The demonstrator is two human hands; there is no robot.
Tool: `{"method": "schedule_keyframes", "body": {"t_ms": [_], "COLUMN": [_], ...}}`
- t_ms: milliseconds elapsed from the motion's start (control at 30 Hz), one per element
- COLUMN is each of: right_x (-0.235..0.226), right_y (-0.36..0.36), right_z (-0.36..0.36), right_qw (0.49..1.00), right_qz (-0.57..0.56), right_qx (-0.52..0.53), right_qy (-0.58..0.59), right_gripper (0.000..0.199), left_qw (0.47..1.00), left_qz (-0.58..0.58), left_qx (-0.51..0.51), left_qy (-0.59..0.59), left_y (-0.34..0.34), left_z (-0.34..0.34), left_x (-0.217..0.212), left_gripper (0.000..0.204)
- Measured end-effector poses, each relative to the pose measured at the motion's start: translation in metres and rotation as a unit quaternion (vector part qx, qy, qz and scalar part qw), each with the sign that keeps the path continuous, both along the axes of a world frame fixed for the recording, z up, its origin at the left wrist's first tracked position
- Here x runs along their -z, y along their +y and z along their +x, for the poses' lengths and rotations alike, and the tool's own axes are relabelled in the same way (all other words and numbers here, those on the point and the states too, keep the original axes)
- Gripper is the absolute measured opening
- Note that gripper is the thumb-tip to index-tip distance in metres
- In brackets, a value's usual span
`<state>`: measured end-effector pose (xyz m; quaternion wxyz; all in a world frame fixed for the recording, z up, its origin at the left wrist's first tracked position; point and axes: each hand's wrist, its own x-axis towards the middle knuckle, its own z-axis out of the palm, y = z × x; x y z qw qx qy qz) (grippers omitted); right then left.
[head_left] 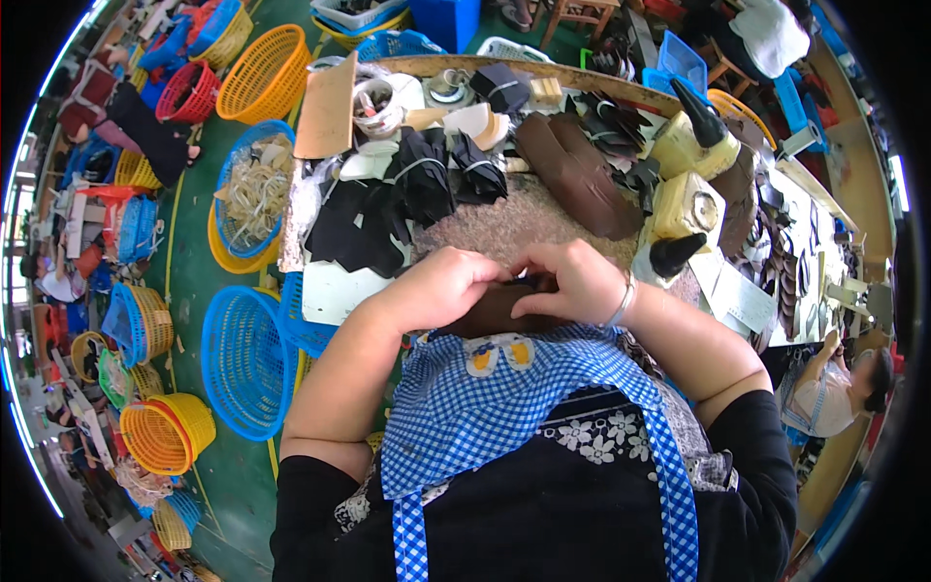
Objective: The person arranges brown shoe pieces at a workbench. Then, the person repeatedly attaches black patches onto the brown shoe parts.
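My left hand (pixel 448 283) and my right hand (pixel 579 281) meet at the near edge of the worktable (pixel 475 225), in front of the apron. Between them is a dark brown leather-like piece (pixel 492 312), its edge pinched in the fingers of both. A small dark bit shows near the right fingertips, too hidden to name. Just beyond my hands lies a stack of brown pieces (pixel 577 175). Black cut pieces (pixel 354 228) spread out on the left, beside tied black bundles (pixel 424 173). Right of my right hand stand yellowish containers (pixel 690 209) with black cone tips.
A cardboard flap (pixel 325 109) stands at the table's far left corner. Blue baskets (pixel 247 361) and an orange basket (pixel 267 73) stand on the green floor (pixel 218 257) to the left. Another person (pixel 844 388) sits at the right beside a second worktable.
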<state>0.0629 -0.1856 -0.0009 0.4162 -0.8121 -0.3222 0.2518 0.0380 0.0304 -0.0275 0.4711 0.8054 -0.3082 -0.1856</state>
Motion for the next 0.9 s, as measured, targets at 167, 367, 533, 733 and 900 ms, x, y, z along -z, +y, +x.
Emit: {"method": "schedule_keyframes", "body": {"t_ms": [167, 367, 533, 733, 900], "right_x": [0.0, 0.0, 0.005, -0.003, -0.003], "right_y": [-0.007, -0.007, -0.011, -0.005, -0.003], "right_z": [0.005, 0.005, 0.007, 0.009, 0.007], "right_qw": [0.998, 0.997, 0.995, 0.986, 0.989], "right_qz": [-0.014, -0.062, -0.067, -0.109, -0.089], "right_qx": [0.013, 0.004, -0.032, -0.041, -0.03], "right_qy": [0.063, 0.044, 0.064, 0.118, 0.116], "right_gripper": [0.041, 0.045, 0.041, 0.041, 0.04], "left_qw": [0.987, 0.984, 0.978, 0.976, 0.975], "left_qz": [0.046, 0.031, 0.076, 0.07, 0.064], "left_qx": [-0.105, -0.149, -0.177, -0.185, -0.178], "left_qy": [0.115, 0.089, 0.073, 0.093, 0.112], "left_y": [-0.006, -0.008, -0.012, -0.012, -0.01], "left_z": [-0.004, -0.02, -0.023, -0.023, -0.022], "left_x": [-0.026, -0.023, -0.027, -0.029, -0.028], "left_gripper": [0.023, 0.043, 0.047, 0.044, 0.037]}}
